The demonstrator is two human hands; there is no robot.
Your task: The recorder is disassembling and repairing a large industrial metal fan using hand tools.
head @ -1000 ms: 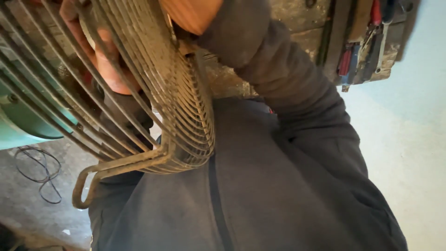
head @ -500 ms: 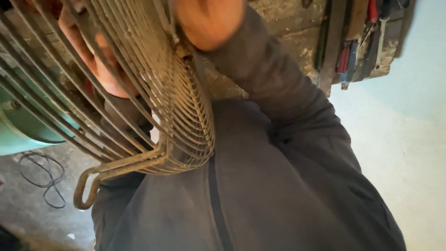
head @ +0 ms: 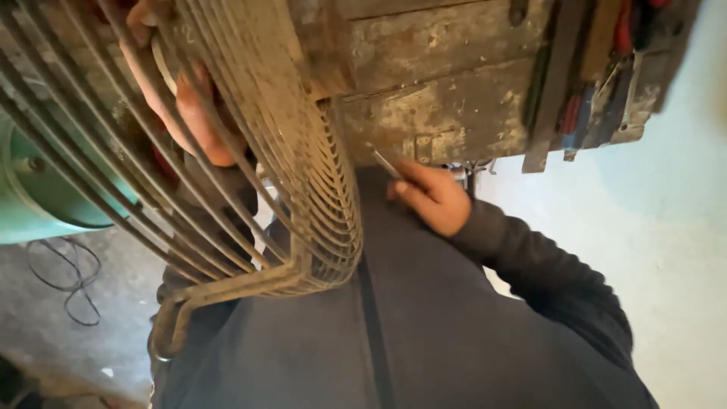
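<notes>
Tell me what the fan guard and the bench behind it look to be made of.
Fan guard: looks like bent metal wire, tan and dull, probably painted or grimy; the thin parallel rods and curved rim suggest it. The left hand shows through its rods.
Bench: apparently old wood with worn, flaking, stained paint; plank seams and chipped patches show. The right hand holds a thin metal tool beside it.

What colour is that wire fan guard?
Rusty, dirty tan-brown wire guard, seen in the head view.

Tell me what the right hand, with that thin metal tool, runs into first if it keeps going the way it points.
Probably the worn wooden workbench: the right hand aims its thin metal tool up-left at the bench's lower edge, though depth is unclear.
</notes>
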